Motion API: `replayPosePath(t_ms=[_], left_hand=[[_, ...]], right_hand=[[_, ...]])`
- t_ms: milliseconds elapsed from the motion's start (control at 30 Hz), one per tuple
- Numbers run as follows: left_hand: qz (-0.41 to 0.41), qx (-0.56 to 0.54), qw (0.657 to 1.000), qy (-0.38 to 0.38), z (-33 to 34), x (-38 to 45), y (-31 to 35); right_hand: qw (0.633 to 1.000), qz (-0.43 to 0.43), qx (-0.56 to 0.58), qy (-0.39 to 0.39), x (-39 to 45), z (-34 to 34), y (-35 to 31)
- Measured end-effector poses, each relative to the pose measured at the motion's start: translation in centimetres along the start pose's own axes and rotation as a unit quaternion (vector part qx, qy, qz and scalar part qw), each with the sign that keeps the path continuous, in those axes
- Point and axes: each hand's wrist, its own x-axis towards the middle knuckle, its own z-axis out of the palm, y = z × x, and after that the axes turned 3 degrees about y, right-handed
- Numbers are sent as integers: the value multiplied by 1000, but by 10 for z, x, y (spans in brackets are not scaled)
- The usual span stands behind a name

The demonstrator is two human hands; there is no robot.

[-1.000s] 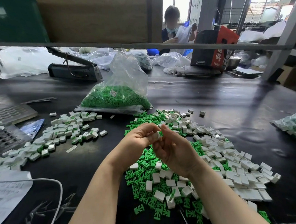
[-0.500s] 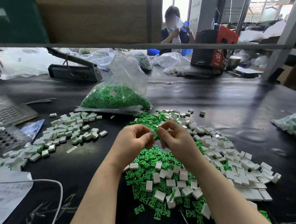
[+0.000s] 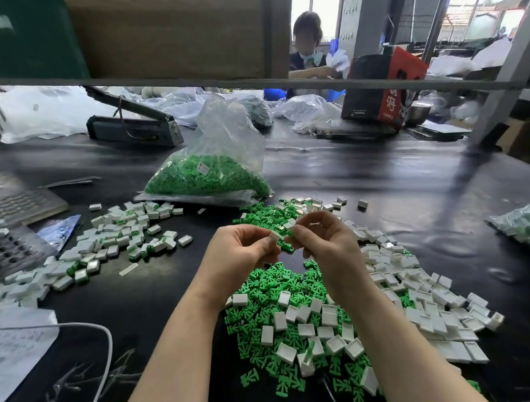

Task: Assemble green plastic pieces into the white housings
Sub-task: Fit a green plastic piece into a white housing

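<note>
We record two hands: left hand [image 3: 239,254] pinches one white housing [image 3: 274,236], right hand [image 3: 324,240] pinches one green piece [image 3: 290,235].

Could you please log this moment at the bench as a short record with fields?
left hand: left hand pinches a small white plastic housing at its fingertips
right hand: right hand pinches a small green plastic piece, close to the housing
joined: cannot tell; grip hides the gap
loose stock: pile of green plastic pieces mixed with empty white housings under the hands
assembled: white-and-green units heaped at left
refill: clear plastic bag of green pieces behind
surface: black table
</note>
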Motion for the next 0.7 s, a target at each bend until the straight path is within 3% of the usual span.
replayPosePath(t_ms=[267,700], left_hand=[[-7,-10,1000,13,1,-2,3],[2,-12,1000,15,1,-2,3]], right_hand=[[998,-52,-29,14,0,5,2],[1000,-19,-18,4,-1,6,3]])
